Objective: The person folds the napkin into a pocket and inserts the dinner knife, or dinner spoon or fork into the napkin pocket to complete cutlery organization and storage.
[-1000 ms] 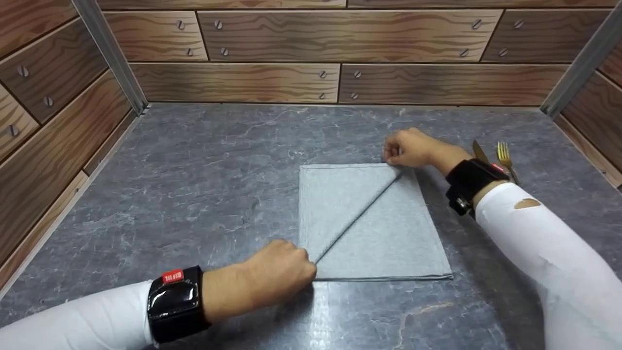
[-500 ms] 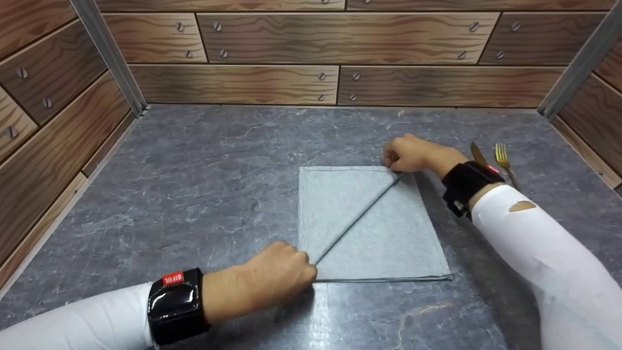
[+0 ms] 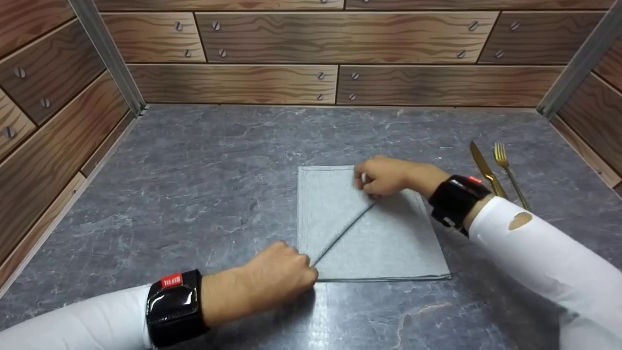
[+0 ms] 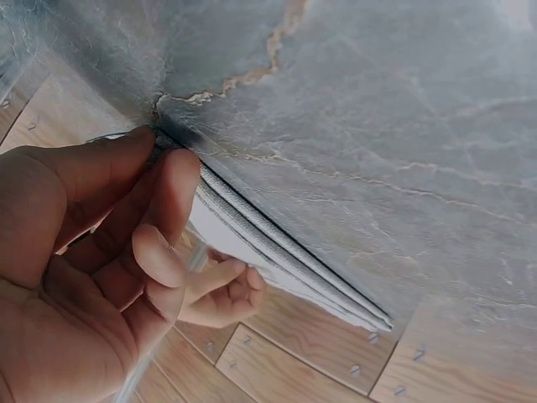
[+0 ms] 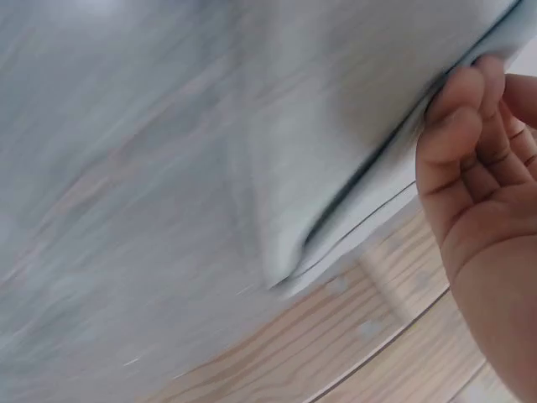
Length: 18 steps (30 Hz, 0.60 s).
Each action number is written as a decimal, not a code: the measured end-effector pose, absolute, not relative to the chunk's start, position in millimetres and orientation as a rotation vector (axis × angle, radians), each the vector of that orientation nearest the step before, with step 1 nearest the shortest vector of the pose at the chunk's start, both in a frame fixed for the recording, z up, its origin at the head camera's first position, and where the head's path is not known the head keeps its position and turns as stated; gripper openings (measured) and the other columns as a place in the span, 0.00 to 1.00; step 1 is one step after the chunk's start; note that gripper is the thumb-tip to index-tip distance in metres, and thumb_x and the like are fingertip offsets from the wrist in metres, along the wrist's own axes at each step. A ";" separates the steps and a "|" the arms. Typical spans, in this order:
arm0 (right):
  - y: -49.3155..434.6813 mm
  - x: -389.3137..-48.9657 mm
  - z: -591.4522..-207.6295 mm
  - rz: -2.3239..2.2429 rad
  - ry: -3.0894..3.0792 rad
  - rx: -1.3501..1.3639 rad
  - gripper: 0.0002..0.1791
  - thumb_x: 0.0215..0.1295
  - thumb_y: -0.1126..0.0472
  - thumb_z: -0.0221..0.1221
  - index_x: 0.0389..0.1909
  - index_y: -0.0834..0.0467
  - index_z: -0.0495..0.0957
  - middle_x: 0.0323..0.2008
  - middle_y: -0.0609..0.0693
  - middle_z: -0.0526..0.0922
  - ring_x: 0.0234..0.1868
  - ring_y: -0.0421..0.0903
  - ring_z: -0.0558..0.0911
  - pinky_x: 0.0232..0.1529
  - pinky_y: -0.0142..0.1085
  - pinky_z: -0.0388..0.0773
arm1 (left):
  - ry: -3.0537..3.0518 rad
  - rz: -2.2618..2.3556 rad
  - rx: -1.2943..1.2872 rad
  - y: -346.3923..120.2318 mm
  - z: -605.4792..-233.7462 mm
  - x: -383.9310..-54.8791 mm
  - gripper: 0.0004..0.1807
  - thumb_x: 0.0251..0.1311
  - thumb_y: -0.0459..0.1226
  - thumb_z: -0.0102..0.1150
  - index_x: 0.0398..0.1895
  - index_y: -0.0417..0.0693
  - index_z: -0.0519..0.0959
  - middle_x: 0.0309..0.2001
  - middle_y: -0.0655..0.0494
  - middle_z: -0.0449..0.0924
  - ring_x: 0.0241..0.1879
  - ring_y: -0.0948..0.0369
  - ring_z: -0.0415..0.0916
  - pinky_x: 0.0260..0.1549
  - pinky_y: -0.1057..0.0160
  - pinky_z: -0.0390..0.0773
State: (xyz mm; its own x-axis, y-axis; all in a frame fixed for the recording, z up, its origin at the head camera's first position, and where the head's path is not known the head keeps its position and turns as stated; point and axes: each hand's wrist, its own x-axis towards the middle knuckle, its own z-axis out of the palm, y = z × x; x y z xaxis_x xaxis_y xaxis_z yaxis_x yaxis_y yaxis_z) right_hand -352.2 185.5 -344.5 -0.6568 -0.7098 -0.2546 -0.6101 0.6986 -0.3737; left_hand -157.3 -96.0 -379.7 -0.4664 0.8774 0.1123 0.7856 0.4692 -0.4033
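A light grey cloth napkin (image 3: 393, 243), folded into a square, lies on the table with a diagonal fold across its top. At its near left corner, my left hand (image 3: 272, 274) pinches the cloth between thumb and fingertips. The left wrist view shows the stacked layers of the napkin (image 4: 268, 239) running away from those fingers. My right hand (image 3: 384, 176) is over the far right part, fingers curled, holding the raised diagonal fold. In the right wrist view its fingertips (image 5: 457, 101) are at the fold's dark edge, slightly blurred. The hand hides the upper end of the fold.
To the right of the napkin lie a gold-coloured knife (image 3: 482, 163) and a gold-coloured fork (image 3: 506, 167), partly behind the right forearm. Wood-patterned walls (image 3: 272, 39) enclose the grey marbled tabletop (image 3: 204, 160) at the back and both sides.
My right hand has moved from the far right corner toward the near left, along the diagonal fold. My left hand stays at its corner. More of the knife and fork shows.
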 end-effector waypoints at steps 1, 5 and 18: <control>178.0 -347.0 -345.6 -0.386 2.490 -1.047 0.08 0.71 0.71 0.60 0.46 0.64 0.84 0.34 0.62 0.95 0.31 0.46 0.89 0.36 0.31 0.80 | -2.424 0.422 -1.416 -96.0 -379.9 -157.4 0.08 0.63 0.38 0.83 0.30 0.59 0.91 0.26 0.63 0.90 0.20 0.64 0.82 0.19 0.64 0.83; 146.1 -321.3 -349.0 -0.473 2.314 -1.131 0.09 0.72 0.70 0.59 0.48 0.64 0.84 0.32 0.61 0.93 0.28 0.39 0.85 0.32 0.28 0.79 | -2.446 0.410 -1.413 -96.5 -379.2 -156.5 0.08 0.63 0.39 0.84 0.31 0.57 0.90 0.26 0.63 0.89 0.21 0.64 0.82 0.18 0.64 0.83; 104.2 -266.5 -357.4 -0.699 1.936 -1.212 0.13 0.68 0.74 0.54 0.51 0.69 0.78 0.39 0.66 0.90 0.35 0.33 0.83 0.39 0.25 0.85 | -2.463 0.388 -1.262 -92.4 -402.8 -162.5 0.07 0.60 0.39 0.82 0.34 0.52 0.89 0.25 0.61 0.86 0.19 0.63 0.81 0.14 0.62 0.82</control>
State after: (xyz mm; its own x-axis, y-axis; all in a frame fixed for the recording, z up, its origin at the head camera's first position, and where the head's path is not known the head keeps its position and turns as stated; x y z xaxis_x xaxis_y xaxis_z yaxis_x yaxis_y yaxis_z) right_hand -266.5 104.2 -357.4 -0.2846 -0.9113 -0.2976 -0.5110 0.4069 -0.7572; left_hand -162.5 -92.4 -402.8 -0.5450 0.8194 0.1778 0.7250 0.5670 -0.3910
